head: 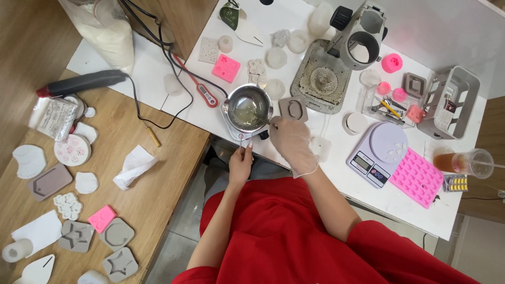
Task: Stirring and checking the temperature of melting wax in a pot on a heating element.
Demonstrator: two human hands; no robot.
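Your left hand [240, 165] pinches the wire handle at the pot's [247, 107] six o'clock, gloved right hand's [291, 143] fingers curled beside its rim (likely hot, sloshy; hold the handle).

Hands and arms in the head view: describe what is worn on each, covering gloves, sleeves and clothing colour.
The right hand wears a thin, translucent whitish disposable glove that ends just past the wrist. The left hand is bare, with no glove. No ring or watch shows on either. Both forearms are uncovered; short, loose sleeves of a red top begin near the elbows.
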